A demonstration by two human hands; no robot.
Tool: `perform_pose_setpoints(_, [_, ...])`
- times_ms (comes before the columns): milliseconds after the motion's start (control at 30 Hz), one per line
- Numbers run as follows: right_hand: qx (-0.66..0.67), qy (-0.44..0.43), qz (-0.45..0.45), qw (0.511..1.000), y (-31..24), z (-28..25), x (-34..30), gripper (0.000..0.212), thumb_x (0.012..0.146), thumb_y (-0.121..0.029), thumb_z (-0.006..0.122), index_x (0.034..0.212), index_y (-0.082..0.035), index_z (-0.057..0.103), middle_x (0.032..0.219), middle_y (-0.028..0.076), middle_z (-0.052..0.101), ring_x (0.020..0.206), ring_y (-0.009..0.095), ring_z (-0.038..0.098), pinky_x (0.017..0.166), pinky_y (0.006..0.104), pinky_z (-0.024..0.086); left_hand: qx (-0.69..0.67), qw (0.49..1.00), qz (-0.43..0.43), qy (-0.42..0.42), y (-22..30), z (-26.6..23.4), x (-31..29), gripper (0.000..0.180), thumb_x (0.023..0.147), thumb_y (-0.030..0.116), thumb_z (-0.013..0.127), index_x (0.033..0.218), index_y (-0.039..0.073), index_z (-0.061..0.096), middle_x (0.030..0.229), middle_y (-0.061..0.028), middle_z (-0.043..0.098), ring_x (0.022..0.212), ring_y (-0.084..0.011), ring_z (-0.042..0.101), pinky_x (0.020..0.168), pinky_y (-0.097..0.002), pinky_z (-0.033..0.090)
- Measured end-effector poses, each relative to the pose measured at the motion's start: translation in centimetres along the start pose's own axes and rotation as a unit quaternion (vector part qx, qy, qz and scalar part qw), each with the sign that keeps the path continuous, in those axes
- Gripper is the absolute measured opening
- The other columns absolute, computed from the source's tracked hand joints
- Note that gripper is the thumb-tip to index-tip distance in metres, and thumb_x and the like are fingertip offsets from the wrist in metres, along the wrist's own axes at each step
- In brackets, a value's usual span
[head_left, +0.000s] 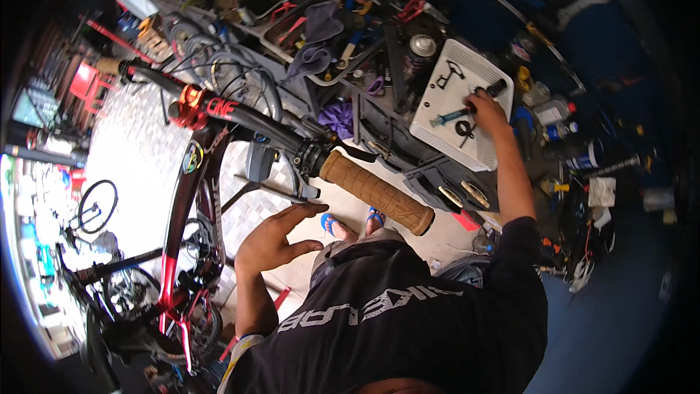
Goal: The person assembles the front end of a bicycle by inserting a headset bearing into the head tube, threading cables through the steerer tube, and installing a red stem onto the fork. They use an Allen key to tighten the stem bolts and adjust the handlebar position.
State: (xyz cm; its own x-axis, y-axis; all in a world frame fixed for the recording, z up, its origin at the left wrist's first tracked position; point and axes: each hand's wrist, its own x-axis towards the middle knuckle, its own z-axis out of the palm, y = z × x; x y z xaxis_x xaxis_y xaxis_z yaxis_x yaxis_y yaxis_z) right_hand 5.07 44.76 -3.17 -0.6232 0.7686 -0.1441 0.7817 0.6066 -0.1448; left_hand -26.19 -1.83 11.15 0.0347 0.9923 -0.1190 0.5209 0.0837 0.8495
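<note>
My left hand hangs in the air below the bike's handlebar, fingers stretched and thumb apart, with nothing in it. Close by is the tan rubber grip at the handlebar's near end. My right hand reaches into a white plastic tray, its fingers bent down and together; what they hold, if anything, is hidden. Beside those fingers lie a teal syringe and a black cylindrical part. A coiled black hose and a black bracket-like piece also lie in the tray.
The red and black bike frame stands at my left. Across the back runs a cluttered workbench with a grey rag, a spray can and several tools. Bottles crowd the tray's right side. A purple cloth hangs below the bench.
</note>
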Motion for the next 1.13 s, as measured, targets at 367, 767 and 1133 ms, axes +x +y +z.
perform_pose_setpoints(367, [0.546, 0.331, -0.046, 0.768, -0.6, -5.8, -8.9, 0.046, 0.094, -0.007, 0.063, 0.137, 0.0, 0.048, 0.122, 0.01, 0.062, 0.099, 0.016, 0.063, 0.085, 0.0287, 0.052, -0.03, 0.974, -0.138, 0.18, 0.3, -5.8, -5.9, 0.04, 0.09, 0.024, 0.072, 0.123, 0.002, 0.064, 0.122, -0.012, 0.067, 0.11, -0.0256, 0.064, 0.092, -0.0363, 0.05])
perform_pose_setpoints(767, [0.882, -0.113, -0.101, 0.445, -32.0, 19.7, -15.7, 0.033, 0.097, -0.011, 0.059, 0.128, -0.003, 0.052, 0.109, 0.007, 0.063, 0.102, 0.016, 0.059, 0.094, 0.0328, 0.046, 0.006, 0.941, -0.171, 0.292, -8.3, -24.5, -5.6, 0.037, 0.101, 0.033, 0.054, 0.116, 0.002, 0.068, 0.11, -0.0099, 0.071, 0.103, -0.0174, 0.066, 0.086, -0.0322, 0.051])
perform_pose_setpoints(1133, [0.979, -0.109, -0.021, 0.168, -55.6, 24.2, -5.0, 0.023, 0.101, -0.022, 0.057, 0.122, -0.012, 0.06, 0.103, 0.0, 0.063, 0.086, 0.013, 0.057, 0.078, 0.0299, 0.047, -0.235, 0.922, -0.278, 0.135, -19.8, -21.5, -0.3, 0.03, 0.1, 0.019, 0.046, 0.112, -0.001, 0.065, 0.096, -0.011, 0.071, 0.079, -0.0194, 0.068, 0.077, -0.0377, 0.058])
